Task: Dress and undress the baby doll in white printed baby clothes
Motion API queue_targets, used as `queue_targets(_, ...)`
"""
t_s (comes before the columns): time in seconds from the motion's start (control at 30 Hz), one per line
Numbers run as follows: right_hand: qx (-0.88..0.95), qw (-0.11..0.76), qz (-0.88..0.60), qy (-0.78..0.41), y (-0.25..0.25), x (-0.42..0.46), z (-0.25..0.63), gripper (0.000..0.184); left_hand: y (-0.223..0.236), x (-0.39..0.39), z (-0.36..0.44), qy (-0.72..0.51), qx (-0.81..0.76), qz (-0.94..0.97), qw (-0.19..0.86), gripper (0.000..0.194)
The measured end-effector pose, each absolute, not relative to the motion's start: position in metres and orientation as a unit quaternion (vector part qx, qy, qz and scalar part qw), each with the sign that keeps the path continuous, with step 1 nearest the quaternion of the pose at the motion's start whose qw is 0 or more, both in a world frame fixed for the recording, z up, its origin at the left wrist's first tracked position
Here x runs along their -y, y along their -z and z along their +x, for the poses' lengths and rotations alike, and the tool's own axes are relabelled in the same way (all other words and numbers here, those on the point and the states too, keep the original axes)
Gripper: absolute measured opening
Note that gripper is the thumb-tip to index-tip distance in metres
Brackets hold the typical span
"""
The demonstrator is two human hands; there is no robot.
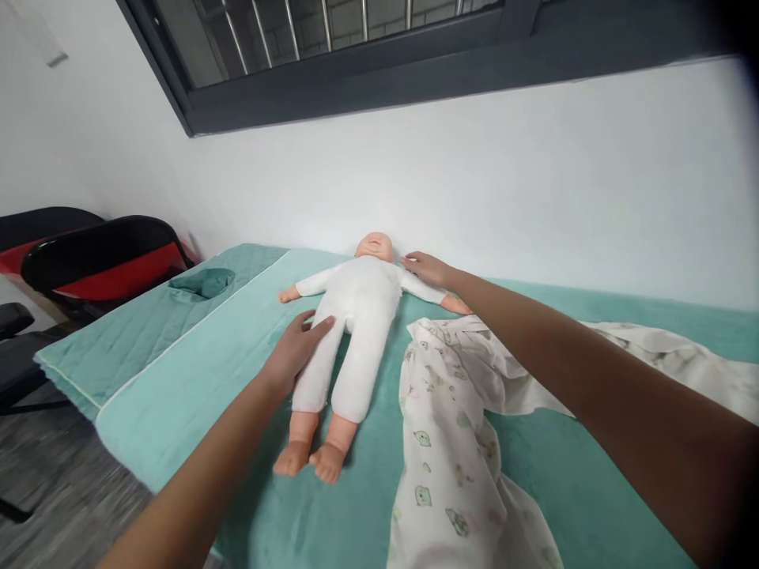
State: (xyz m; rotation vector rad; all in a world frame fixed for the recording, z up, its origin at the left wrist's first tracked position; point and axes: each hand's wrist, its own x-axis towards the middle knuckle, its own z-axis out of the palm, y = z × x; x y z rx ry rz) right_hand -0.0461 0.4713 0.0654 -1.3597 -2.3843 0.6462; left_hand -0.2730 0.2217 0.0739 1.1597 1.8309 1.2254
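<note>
A baby doll in a white bodysuit lies on its back on a teal-covered bed, head toward the wall, arms spread. My left hand rests flat against the doll's left thigh, fingers stretched out. My right hand lies open on the doll's shoulder, beside its head. A white printed cloth lies crumpled to the right of the doll, under my right forearm.
A darker green quilted pad covers the bed's left end, with a small green cloth on it. Black and red chairs stand at the left. A white wall and a barred window lie behind the bed.
</note>
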Motion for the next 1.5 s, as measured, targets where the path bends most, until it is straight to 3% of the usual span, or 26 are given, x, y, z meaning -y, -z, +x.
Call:
queue_targets(0.1,0.823,0.095,-0.53,-0.182,-0.06,-0.464,0.023,0.061,-0.081,-0.194,-0.244,-0.366,-0.715,0.596,0.007,0.051)
queue_targets(0.17,0.812,0.049,-0.562,-0.15,-0.061,-0.45,0.079,0.056,-0.083,-0.171,-0.216,-0.26,-0.611,0.743,-0.081,0.058)
queue_targets(0.27,0.811,-0.009,-0.571,-0.129,-0.067,-0.416,0.155,0.048,-0.076,-0.147,-0.17,-0.156,-0.487,0.854,-0.093,0.07)
queue_targets(0.37,0.832,-0.034,-0.539,-0.127,-0.074,-0.373,0.199,0.038,-0.067,-0.146,-0.129,-0.143,-0.477,0.862,-0.095,0.064)
queue_targets(0.47,0.86,-0.011,-0.5,-0.107,-0.083,-0.326,0.209,0.03,-0.07,-0.157,-0.09,-0.155,-0.484,0.856,-0.091,0.051)
queue_targets(0.6,0.906,0.072,-0.415,-0.052,-0.109,-0.257,0.2,0.03,-0.088,-0.168,-0.032,-0.233,-0.483,0.84,-0.088,0.052)
queue_targets(0.7,0.928,0.124,-0.352,-0.003,-0.14,-0.209,0.201,0.026,-0.103,-0.173,0.005,-0.269,-0.483,0.831,-0.061,0.058)
queue_targets(0.77,0.925,0.14,-0.354,0.001,-0.159,-0.186,0.211,0.023,-0.114,-0.174,0.019,-0.276,-0.496,0.822,-0.046,0.051)
queue_targets(0.9,0.881,0.167,-0.434,-0.085,-0.179,-0.168,0.249,0.017,-0.14,-0.171,0.03,-0.34,-0.582,0.738,-0.033,0.042)
queue_targets(1.0,0.838,0.179,-0.487,-0.168,-0.169,-0.167,0.273,0.026,-0.157,-0.163,0.037,-0.419,-0.614,0.669,0.008,0.036)
queue_targets(1.13,0.838,0.219,-0.426,-0.259,-0.133,-0.16,0.273,0.027,-0.17,-0.15,0.057,-0.536,-0.578,0.602,0.131,0.026)
queue_targets(1.3,0.718,0.399,-0.322,-0.47,-0.097,-0.136,0.246,0.046,-0.169,-0.129,0.067,-0.537,-0.451,0.597,0.389,0.043)
queue_targets(1.5,0.574,0.487,-0.244,-0.611,-0.076,-0.13,0.218,0.05,-0.109,-0.107,0.049,-0.467,-0.435,0.66,0.395,0.094)
